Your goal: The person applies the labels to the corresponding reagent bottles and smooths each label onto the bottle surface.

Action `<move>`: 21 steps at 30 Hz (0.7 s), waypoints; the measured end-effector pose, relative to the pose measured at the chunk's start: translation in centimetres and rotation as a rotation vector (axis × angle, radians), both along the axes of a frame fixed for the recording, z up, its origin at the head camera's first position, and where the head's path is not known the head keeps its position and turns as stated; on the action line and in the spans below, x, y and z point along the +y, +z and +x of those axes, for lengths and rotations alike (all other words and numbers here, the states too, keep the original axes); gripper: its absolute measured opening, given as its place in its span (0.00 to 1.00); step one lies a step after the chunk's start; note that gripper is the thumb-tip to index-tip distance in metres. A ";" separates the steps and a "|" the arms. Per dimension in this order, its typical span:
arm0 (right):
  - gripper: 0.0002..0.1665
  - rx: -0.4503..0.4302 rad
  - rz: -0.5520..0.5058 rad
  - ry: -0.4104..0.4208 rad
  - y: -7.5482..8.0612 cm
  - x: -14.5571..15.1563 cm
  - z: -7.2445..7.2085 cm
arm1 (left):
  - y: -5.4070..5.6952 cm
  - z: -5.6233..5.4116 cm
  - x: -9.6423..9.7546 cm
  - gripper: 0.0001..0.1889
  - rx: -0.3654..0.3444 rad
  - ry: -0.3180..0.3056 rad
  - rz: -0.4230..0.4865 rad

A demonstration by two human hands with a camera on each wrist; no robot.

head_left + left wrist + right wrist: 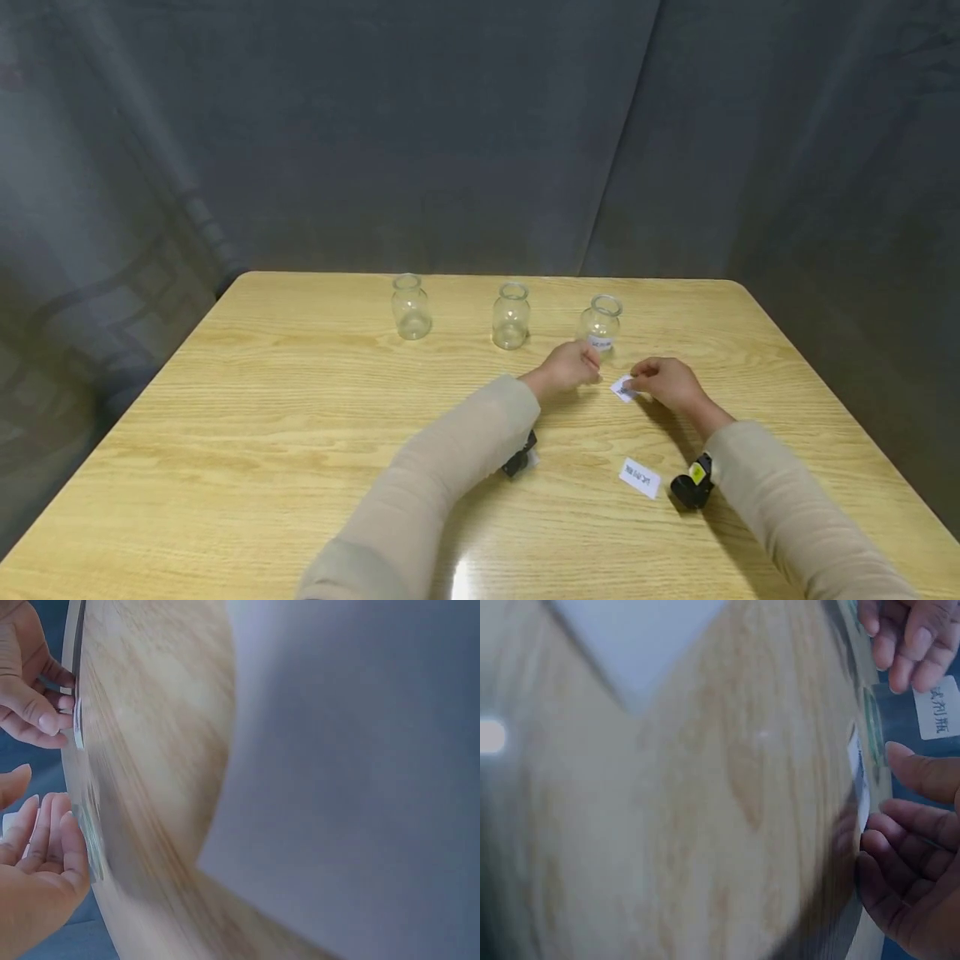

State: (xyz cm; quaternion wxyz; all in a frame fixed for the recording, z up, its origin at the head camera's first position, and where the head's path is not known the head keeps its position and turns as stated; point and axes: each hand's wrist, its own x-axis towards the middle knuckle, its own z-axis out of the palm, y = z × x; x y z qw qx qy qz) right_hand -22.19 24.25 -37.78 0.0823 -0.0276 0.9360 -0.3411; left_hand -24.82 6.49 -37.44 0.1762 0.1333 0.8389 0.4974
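Observation:
My left hand is just in front of the right-hand glass jar, fingers loosely bent, thumb apart. That jar carries a white label with printed characters. To the right, my right hand touches a small white paper label lying on the table. In the right wrist view its fingertips meet the label's edge, with the thumb standing away from them. A second printed label lies nearer to me. Under my left wrist another white piece shows, mostly hidden.
Two more glass jars stand upright in the back row, one in the middle and one at left. The wooden table ends at a dark grey curtain. Black wrist cameras hang under both sleeves, close above the tabletop.

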 end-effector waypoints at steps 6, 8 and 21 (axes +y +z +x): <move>0.21 0.024 0.097 -0.014 0.0 -0.7 0.3 | 0.0 0.3 0.1 0.09 -0.016 -0.030 0.004; 0.19 0.042 0.117 -0.013 -0.1 -0.8 0.4 | 0.0 0.4 0.2 0.09 -0.020 -0.035 0.005; 0.16 0.118 0.071 -0.002 -0.4 -0.9 0.6 | -0.6 0.2 0.9 0.09 -0.010 -0.050 -0.021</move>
